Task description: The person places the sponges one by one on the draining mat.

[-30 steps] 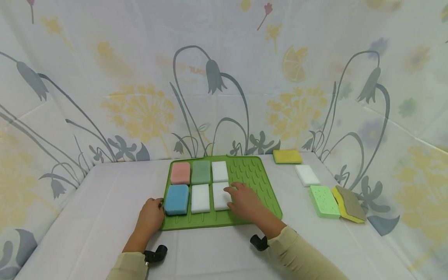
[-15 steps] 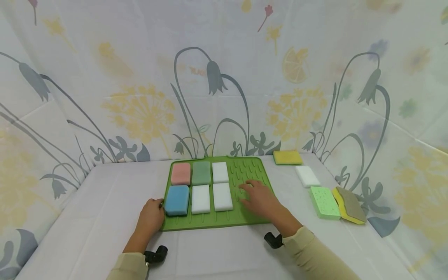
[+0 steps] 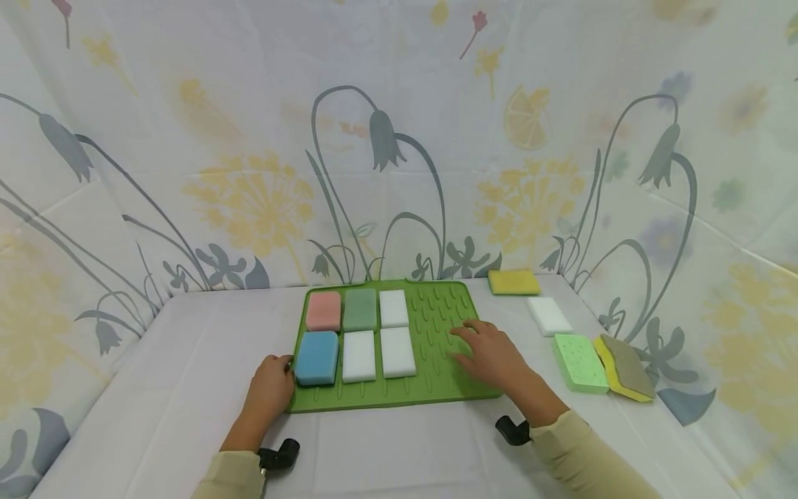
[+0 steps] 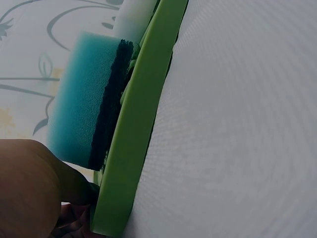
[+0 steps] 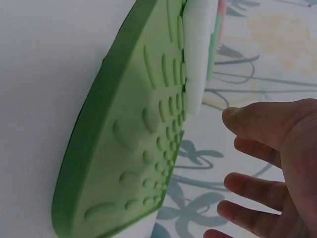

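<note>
A green ridged silicone mat (image 3: 445, 360) lies on the table. Sponges sit on its left part in two rows: a pink one (image 3: 323, 311), a green one (image 3: 360, 310) and a white one (image 3: 393, 308) behind, a blue one (image 3: 316, 358) and white ones (image 3: 358, 356) (image 3: 397, 352) in front. My left hand (image 3: 269, 387) pinches the mat's left edge beside the blue sponge; in the left wrist view its thumb (image 4: 74, 181) is at the rim. Fingers spread and holding nothing, my right hand (image 3: 492, 353) hovers over the mat's bare right part.
To the right of the mat lie a yellow sponge (image 3: 514, 282), a white sponge (image 3: 550, 316), a light green sponge (image 3: 581, 363) and a yellow-and-grey sponge (image 3: 625, 368) leaning against it. A flower-printed curtain (image 3: 399, 138) stands behind the table.
My right hand has let go of the front right white sponge on the mat and moved to the right. The left hand has stayed at the mat's edge.
</note>
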Available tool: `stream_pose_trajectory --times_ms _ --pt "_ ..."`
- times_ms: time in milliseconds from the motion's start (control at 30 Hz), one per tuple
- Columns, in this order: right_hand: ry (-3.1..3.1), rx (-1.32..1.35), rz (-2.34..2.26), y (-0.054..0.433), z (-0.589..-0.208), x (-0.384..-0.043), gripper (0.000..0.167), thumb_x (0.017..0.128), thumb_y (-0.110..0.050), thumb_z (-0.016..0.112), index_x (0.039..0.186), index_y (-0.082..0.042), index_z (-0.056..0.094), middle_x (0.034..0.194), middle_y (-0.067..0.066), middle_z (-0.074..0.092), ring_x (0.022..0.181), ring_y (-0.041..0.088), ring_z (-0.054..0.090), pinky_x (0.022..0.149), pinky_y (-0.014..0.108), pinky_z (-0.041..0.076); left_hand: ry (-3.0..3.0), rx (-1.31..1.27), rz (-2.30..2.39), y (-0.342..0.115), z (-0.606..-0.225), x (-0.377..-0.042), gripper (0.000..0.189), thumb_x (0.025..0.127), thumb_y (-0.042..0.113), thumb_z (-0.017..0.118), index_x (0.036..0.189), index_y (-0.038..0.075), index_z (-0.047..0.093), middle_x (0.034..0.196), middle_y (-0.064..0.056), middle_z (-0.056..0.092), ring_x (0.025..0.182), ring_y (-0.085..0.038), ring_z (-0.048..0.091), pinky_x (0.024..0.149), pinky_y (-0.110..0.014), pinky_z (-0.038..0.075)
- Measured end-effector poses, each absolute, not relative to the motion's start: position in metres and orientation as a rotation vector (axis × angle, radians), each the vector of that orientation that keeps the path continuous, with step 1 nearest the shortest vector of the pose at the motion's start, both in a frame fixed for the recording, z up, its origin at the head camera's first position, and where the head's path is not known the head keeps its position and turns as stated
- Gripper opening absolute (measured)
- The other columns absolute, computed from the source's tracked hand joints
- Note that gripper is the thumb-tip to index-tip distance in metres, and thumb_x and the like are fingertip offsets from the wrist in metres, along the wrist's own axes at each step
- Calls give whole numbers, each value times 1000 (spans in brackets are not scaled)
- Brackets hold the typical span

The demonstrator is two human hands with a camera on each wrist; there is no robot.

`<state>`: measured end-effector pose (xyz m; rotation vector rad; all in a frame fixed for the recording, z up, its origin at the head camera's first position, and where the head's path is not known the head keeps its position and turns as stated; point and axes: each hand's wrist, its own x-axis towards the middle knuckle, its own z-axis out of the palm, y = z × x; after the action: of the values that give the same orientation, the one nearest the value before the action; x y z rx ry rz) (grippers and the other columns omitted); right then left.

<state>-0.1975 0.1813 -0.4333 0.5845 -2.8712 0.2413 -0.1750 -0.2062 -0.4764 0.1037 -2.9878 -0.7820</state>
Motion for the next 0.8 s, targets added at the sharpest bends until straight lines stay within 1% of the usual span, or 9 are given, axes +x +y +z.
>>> stream_pose_trajectory --times_ms 133,467,800 --pt "-2851 577 222 190 -433 -195 44 87 -29 71 127 -12 62 130 18 57 118 42 55 88 56 49 -2988 104 -784 -206 -477 -176 36 95 4 47 126 -13 56 116 -31 57 109 -44 57 87 -53 50" --pt "-2862 493 256 213 -436 -191 43 87 -29 70 126 -12 63 130 18 57 116 42 56 86 57 49 -2981 93 -787 -207 -478 -175 36 95 4 47 125 -14 56 112 -30 58 105 -43 59 84 -52 51" --pt "-2858 441 292 246 -443 -186 41 86 -24 71 124 -8 63 126 20 58 110 42 58 83 56 50 -2985 97 -779 -207 -479 -176 36 96 5 47 126 -13 56 113 -30 58 106 -43 58 85 -52 50"
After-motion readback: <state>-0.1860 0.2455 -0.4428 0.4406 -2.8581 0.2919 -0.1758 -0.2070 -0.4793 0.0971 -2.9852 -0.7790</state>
